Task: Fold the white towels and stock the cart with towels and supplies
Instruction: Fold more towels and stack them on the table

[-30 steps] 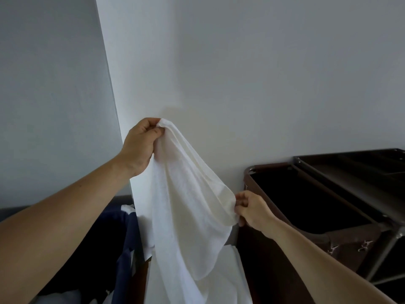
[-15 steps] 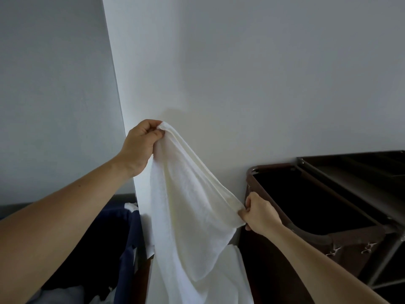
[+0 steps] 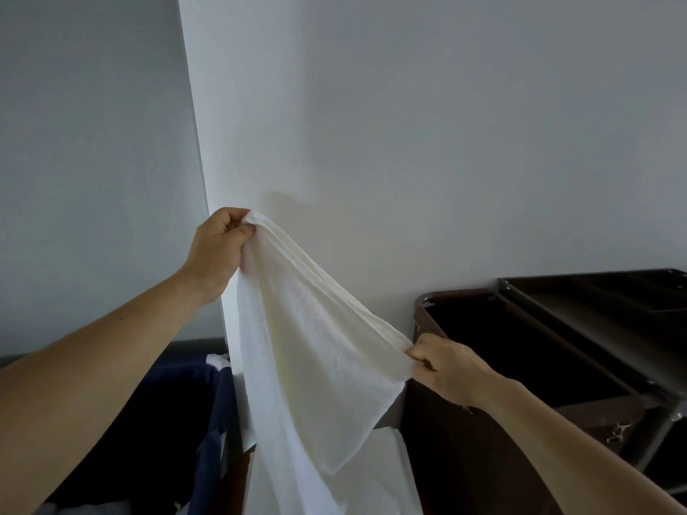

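A white towel [image 3: 319, 358] hangs in the air in front of a pale wall. My left hand [image 3: 217, 250] grips its upper corner, raised high at centre left. My right hand [image 3: 442, 366] pinches the towel's edge lower down and to the right, so the top edge runs as a slanted line between both hands. The rest of the cloth drapes down past the bottom of the frame. To the right stands the dark brown cart [image 3: 557, 366], with a deep open bag section and a tray top [image 3: 609, 291] at far right.
A dark blue bin or hamper [image 3: 200, 421] sits at lower left with pale cloth inside. A wall corner edge [image 3: 197, 143] runs down behind my left hand. The cart's metal frame [image 3: 665, 421] shows at the right edge.
My right hand has slid rightward and slightly down along the towel's edge, stretching the top edge longer. My left hand keeps its grip at about the same height.
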A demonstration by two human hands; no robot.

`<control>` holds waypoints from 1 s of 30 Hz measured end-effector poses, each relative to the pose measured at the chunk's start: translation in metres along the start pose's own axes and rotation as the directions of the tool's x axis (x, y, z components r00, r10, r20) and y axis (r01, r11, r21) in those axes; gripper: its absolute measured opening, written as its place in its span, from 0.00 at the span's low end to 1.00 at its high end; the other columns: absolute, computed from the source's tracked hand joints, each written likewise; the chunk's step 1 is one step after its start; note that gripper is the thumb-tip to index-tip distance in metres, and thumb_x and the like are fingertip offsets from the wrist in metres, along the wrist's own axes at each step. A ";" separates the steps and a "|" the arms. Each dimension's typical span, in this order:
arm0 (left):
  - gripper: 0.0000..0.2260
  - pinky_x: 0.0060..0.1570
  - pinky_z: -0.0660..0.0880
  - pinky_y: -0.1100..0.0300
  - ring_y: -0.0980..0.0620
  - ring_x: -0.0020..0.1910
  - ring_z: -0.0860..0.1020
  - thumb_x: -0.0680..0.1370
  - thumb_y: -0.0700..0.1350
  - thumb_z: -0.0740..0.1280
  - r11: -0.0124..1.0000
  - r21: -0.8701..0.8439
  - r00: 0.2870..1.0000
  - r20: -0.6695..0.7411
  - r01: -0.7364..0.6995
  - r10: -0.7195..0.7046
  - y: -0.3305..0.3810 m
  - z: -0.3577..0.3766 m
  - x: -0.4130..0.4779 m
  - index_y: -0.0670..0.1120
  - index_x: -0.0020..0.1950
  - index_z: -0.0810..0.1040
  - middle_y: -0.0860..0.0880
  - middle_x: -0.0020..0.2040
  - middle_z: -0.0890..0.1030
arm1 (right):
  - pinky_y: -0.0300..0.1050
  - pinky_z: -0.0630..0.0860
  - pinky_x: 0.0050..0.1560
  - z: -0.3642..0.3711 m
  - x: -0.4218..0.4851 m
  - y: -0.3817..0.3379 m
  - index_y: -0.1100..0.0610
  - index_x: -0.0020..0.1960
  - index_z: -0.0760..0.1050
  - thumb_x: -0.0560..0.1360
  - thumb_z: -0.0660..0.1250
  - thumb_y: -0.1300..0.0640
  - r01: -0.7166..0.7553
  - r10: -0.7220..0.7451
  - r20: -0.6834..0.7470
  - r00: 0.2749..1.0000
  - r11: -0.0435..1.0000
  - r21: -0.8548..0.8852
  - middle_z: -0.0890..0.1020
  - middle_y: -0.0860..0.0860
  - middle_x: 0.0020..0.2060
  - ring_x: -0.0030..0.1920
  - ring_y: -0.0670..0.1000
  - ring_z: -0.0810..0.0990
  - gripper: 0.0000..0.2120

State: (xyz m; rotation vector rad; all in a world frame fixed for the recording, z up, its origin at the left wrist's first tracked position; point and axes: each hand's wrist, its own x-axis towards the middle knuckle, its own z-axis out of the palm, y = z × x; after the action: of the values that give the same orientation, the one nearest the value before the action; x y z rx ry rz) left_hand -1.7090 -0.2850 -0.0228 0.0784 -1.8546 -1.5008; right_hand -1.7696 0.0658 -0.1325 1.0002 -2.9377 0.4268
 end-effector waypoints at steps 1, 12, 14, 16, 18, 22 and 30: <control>0.09 0.55 0.74 0.58 0.55 0.52 0.78 0.82 0.41 0.64 1.000 0.010 1.000 -0.013 -0.009 0.009 0.002 -0.005 0.004 0.55 0.51 0.79 0.55 0.51 0.80 | 0.38 0.69 0.50 -0.012 0.002 0.003 0.51 0.59 0.79 0.80 0.62 0.48 0.006 -0.008 -0.055 0.998 0.999 -0.033 0.73 0.42 0.49 0.50 0.46 0.75 0.12; 0.07 0.34 0.71 0.57 0.47 0.37 0.75 0.80 0.43 0.63 0.992 0.096 0.949 -0.299 -0.078 0.103 0.048 -0.065 0.070 0.45 0.55 0.79 0.48 0.42 0.79 | 0.46 0.69 0.47 -0.204 0.027 -0.073 0.48 0.46 0.72 0.81 0.59 0.40 0.032 -0.125 -0.474 0.871 0.979 -0.200 0.76 0.42 0.43 0.45 0.49 0.77 0.13; 0.08 0.34 0.71 0.57 0.47 0.35 0.76 0.80 0.43 0.63 0.985 0.174 0.952 -0.300 -0.011 0.063 0.045 -0.070 0.068 0.45 0.57 0.78 0.47 0.43 0.79 | 0.47 0.69 0.45 -0.214 0.032 -0.085 0.51 0.44 0.70 0.82 0.55 0.40 -0.014 -0.128 -0.351 0.927 0.927 -0.374 0.75 0.46 0.39 0.45 0.53 0.77 0.17; 0.07 0.39 0.73 0.56 0.47 0.38 0.77 0.80 0.45 0.64 0.989 0.147 0.957 -0.283 -0.017 0.058 0.051 -0.073 0.067 0.47 0.55 0.79 0.46 0.46 0.81 | 0.48 0.71 0.45 -0.239 0.031 -0.095 0.53 0.42 0.71 0.81 0.57 0.40 -0.022 -0.141 -0.454 0.880 0.942 -0.335 0.77 0.47 0.37 0.44 0.55 0.78 0.19; 0.04 0.40 0.72 0.56 0.49 0.38 0.76 0.80 0.45 0.64 0.997 0.040 0.951 -0.301 -0.070 0.079 0.070 -0.075 0.073 0.51 0.47 0.78 0.48 0.42 0.80 | 0.49 0.73 0.43 -0.268 0.029 -0.106 0.54 0.41 0.71 0.80 0.60 0.41 0.081 -0.116 -0.669 0.734 0.993 -0.084 0.80 0.49 0.35 0.40 0.55 0.78 0.18; 0.10 0.26 0.69 0.64 0.48 0.32 0.71 0.81 0.42 0.63 0.998 0.055 0.961 -0.274 -0.020 0.034 0.106 -0.076 0.077 0.48 0.40 0.72 0.47 0.35 0.74 | 0.47 0.68 0.37 -0.282 0.028 -0.125 0.59 0.41 0.71 0.82 0.58 0.44 0.078 -0.051 -0.504 0.862 0.996 0.032 0.79 0.54 0.34 0.35 0.53 0.75 0.20; 0.12 0.30 0.63 0.59 0.49 0.29 0.69 0.81 0.40 0.63 0.991 -0.113 0.966 -0.243 0.066 -0.092 0.099 -0.062 0.058 0.47 0.37 0.71 0.48 0.31 0.71 | 0.48 0.75 0.43 -0.282 0.021 -0.103 0.57 0.46 0.75 0.79 0.68 0.51 0.147 -0.013 -0.625 0.781 0.976 0.162 0.80 0.54 0.41 0.40 0.54 0.78 0.10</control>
State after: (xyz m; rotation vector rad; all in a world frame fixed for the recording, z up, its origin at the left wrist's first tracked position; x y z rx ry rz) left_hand -1.6782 -0.3324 0.0944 0.2814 -1.5882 -1.5629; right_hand -1.7465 0.0477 0.1672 0.7893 -2.2749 0.8759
